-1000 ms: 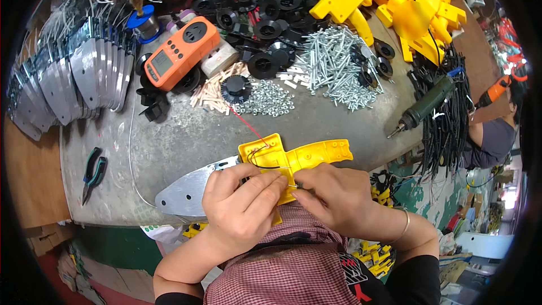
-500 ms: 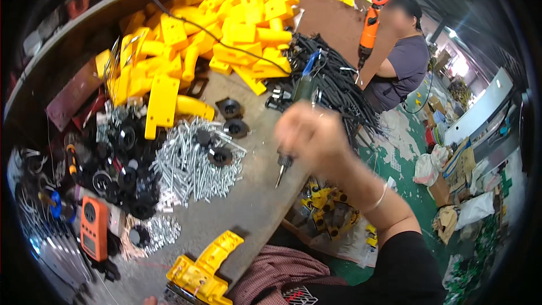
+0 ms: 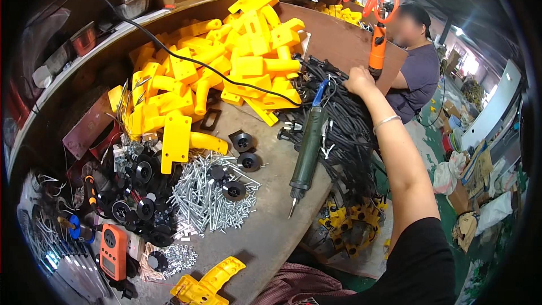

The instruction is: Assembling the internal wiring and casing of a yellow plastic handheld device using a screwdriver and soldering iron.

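Observation:
My right hand [image 3: 361,81] reaches far out over the bench's right side. Its fingers are closed at the lower end of an orange electric screwdriver [image 3: 377,48] that hangs from a coiled orange cord; the bit is hidden by the hand. A dark green electric screwdriver [image 3: 310,149] with a blue lever lies on the bench, tip toward me. Under my forearm and left of it is a heap of black power cords [image 3: 341,118] with plugs. Near the front edge rests a yellow plastic handle shell [image 3: 214,279]. My left hand is out of sight.
Yellow plastic housings [image 3: 248,45] pile up at the back. Silver screws [image 3: 212,206] and black round parts [image 3: 145,172] lie mid-left, beside an orange meter [image 3: 113,253]. A box of yellow-black parts [image 3: 350,220] stands below the right edge. Another person [image 3: 415,62] is at far right.
My right hand has let go of the green screwdriver, now lying on the bench, and moved up and right to the hanging orange one. The view has shifted slightly.

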